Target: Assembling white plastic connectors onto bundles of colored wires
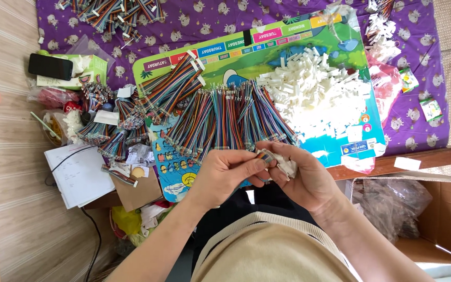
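Observation:
My left hand (225,175) pinches the end of a short multicoloured ribbon cable (265,156) between thumb and fingers. My right hand (301,175) is closed on a small white plastic connector (288,167), touching the cable end. Both hands hover over the near edge of a colourful board (351,57). Just beyond them lie fanned rows of multicoloured ribbon cables (225,117). A heap of white connectors (314,94) sits on the right part of the board.
A purple patterned cloth (424,62) covers the low table. More cable bundles (113,13) lie at the far left. A black phone (50,66) rests on a green box. White paper (79,175) and bags lie left; a cardboard box (444,219) stands right.

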